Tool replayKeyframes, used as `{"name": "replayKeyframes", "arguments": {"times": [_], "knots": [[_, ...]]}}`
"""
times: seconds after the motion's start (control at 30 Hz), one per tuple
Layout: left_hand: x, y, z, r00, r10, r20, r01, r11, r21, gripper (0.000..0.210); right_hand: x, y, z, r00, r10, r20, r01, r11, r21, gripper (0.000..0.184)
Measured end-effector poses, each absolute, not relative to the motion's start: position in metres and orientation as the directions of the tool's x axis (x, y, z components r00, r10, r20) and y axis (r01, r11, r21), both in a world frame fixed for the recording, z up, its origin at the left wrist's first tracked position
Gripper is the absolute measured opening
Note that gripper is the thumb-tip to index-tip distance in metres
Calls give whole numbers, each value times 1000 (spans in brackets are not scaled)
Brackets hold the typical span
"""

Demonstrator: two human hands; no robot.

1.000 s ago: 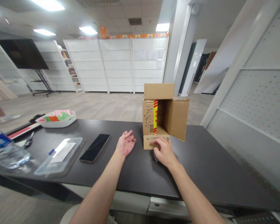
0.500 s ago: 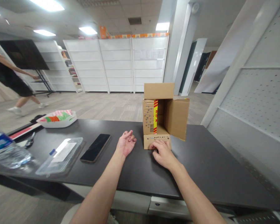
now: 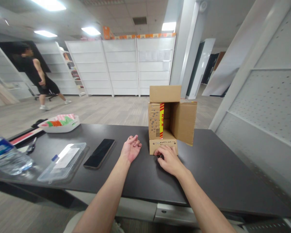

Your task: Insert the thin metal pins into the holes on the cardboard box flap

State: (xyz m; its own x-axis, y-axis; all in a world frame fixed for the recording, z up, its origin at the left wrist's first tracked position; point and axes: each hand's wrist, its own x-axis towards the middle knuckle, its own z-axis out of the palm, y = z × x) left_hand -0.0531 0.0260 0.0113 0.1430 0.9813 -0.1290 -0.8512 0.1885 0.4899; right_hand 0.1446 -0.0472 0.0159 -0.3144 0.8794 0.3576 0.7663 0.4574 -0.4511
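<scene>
A cardboard box [image 3: 153,121] stands on the dark table with its front flaps spread and a yellow-and-red tape strip [image 3: 161,121] down one panel. Small round metallic dots [image 3: 154,116] pepper its left panel, and a row of dots runs along the lower front flap [image 3: 157,147]. Against that lower flap rests my right hand [image 3: 168,159], fingers curled and closed on a small dark thing [image 3: 161,156] that is mostly hidden. My left hand [image 3: 131,149] lies palm up on the table to the left of the box, fingers loosely bent and apart, holding nothing.
Left of my hands lie a phone [image 3: 99,153] and a clear plastic case [image 3: 63,161]. Farther left are a water bottle [image 3: 8,155] and a white basket [image 3: 63,128] with colourful packets. A person [image 3: 36,72] walks beyond the table. A perforated panel [image 3: 269,97] rises at right.
My right fingers have shifted slightly at the lower flap, and more of the dark thing shows. My left hand stays put. The person in the background has moved right, away from the screen stand.
</scene>
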Motion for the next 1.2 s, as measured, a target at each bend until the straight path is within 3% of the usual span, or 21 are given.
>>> {"name": "replayKeyframes", "arguments": {"times": [0.33, 1.2], "knots": [[-53, 26, 12, 140, 983, -117, -844, 181, 506, 27, 142, -52, 22, -400, 862, 310, 756, 502, -420, 28], [-53, 26, 12, 146, 982, -117, -843, 186, 505, 27, 131, -59, 26, -498, 815, 295, 745, 576, -335, 21]]}}
